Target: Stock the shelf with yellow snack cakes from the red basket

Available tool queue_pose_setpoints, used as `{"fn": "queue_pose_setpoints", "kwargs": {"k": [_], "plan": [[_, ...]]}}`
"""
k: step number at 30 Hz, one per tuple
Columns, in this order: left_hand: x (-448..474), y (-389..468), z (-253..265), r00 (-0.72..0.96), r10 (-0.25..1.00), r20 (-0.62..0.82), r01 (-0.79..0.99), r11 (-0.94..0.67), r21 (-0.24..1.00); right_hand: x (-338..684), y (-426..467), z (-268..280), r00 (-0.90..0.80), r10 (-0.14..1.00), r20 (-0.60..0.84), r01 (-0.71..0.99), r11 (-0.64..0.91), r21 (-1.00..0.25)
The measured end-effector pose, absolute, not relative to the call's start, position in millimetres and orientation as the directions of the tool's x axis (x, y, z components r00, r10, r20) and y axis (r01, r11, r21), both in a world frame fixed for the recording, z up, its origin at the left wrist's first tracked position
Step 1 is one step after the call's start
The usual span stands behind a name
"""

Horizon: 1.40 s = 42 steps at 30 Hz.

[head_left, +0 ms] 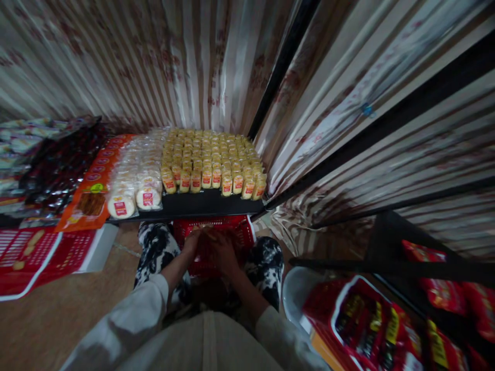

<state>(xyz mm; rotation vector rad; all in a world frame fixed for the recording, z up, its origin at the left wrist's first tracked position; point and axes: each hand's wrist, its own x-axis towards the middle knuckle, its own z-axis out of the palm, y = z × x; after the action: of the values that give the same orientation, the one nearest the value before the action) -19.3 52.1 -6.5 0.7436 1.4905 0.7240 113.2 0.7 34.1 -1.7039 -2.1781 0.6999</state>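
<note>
Both hands are low over a red plastic basket (243, 226) between my knees, below the front edge of the dark shelf (211, 203). My left hand (193, 240) is closed, its fingers bent inward near the basket's far side. Beside it, my right hand (222, 250) also has curled fingers. A small tan shape shows at the fingertips, too dim and blurred to name. On the shelf above stand rows of small yellow wrapped cakes (209, 159) with red-and-orange labels. To their left are round white wrapped cakes (149, 197).
Orange snack packets (91, 190) and dark wrapped packets (62, 165) lie farther left on the shelf. Another red basket (34, 257) sits at the lower left. At right are black metal bars (348, 129), a red basket of packets (371, 330) and red bags (436, 283). Striped curtains (154, 62) hang behind.
</note>
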Motion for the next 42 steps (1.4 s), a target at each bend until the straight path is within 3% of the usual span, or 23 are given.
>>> {"fn": "queue_pose_setpoints", "kwargs": {"k": [6,13,17,21,24,26,32,37,42], "plan": [[-17,45,22,0.008,0.805,-0.593,-0.173,0.585,0.792,119,-17,45,-0.325,0.938,0.12,0.753,0.333,-0.567],[-16,37,60,0.081,0.801,-0.594,-0.375,0.576,0.726,124,-22,62,-0.023,0.955,0.295,0.686,0.23,-0.69],[-16,31,77,0.117,0.811,-0.574,-0.485,0.551,0.68,125,-18,70,0.163,0.956,0.243,0.562,0.112,-0.819],[-15,26,86,0.142,0.835,-0.532,-0.52,0.52,0.677,121,-9,74,0.248,0.968,0.038,0.294,-0.038,-0.955],[-13,23,86,0.164,0.856,-0.491,-0.498,0.502,0.707,114,-3,77,0.235,0.965,-0.117,0.061,-0.135,-0.989],[-11,23,84,0.167,0.869,-0.465,-0.448,0.488,0.749,111,1,79,0.25,0.959,-0.131,-0.003,-0.134,-0.991],[-8,33,84,0.162,0.92,-0.357,-0.234,0.387,0.892,110,15,83,0.362,0.931,-0.031,0.057,-0.055,-0.997],[-9,55,92,0.147,0.941,-0.304,-0.102,0.321,0.942,110,32,88,0.354,0.935,-0.01,0.026,-0.02,-0.999],[-10,81,100,0.149,0.967,-0.208,-0.02,0.213,0.977,110,55,92,0.298,0.949,0.106,0.131,0.069,-0.989]]}}
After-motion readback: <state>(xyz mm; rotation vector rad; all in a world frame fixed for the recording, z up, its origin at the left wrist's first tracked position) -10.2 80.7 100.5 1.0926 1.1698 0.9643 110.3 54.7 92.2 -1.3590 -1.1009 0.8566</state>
